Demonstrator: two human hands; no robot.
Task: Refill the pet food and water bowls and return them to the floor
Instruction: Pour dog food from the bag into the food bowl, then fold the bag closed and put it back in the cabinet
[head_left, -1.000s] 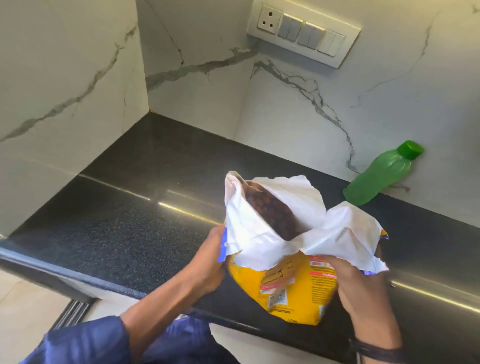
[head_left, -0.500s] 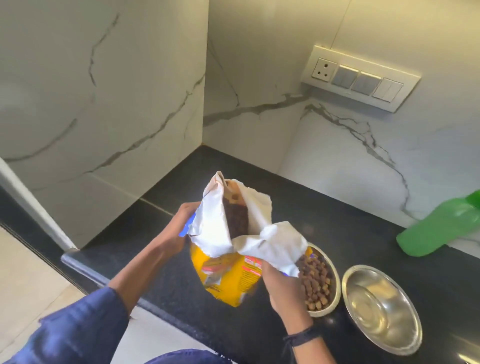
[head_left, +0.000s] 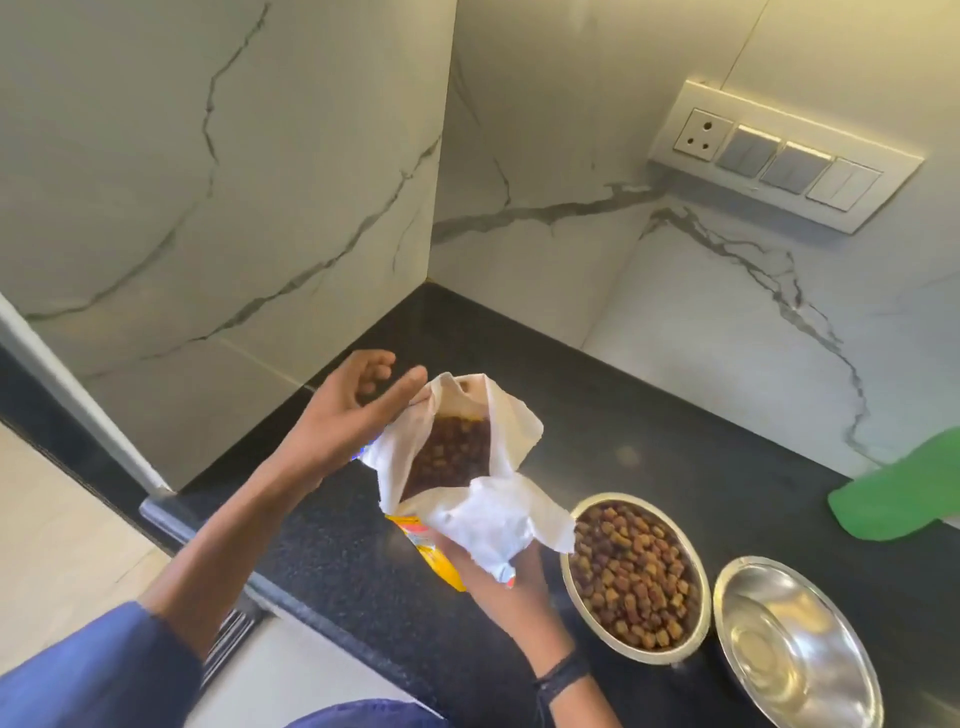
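A yellow pet food bag (head_left: 467, 499) with a white inner lining stands open on the black counter (head_left: 332, 561), brown kibble showing inside. My right hand (head_left: 498, 582) grips the bag's near lower side. My left hand (head_left: 353, 410) hovers at the bag's left top edge, fingers apart, its thumb touching the lining. To the right stands a steel bowl (head_left: 636, 577) full of kibble. Beside that, at the lower right, is a second steel bowl (head_left: 795, 649) with no kibble in it; whether it holds water is unclear. A green bottle (head_left: 904, 499) lies at the right edge, partly cut off.
Marble walls meet in a corner behind the counter. A switch panel (head_left: 784, 156) with a socket is mounted on the right wall. The counter's front edge runs diagonally at the lower left, with light floor tiles (head_left: 57, 530) beyond it.
My left hand has let go of the bag's top and opened. The bag's mouth now gapes wider. The camera has shifted, bringing both bowls more fully into view.
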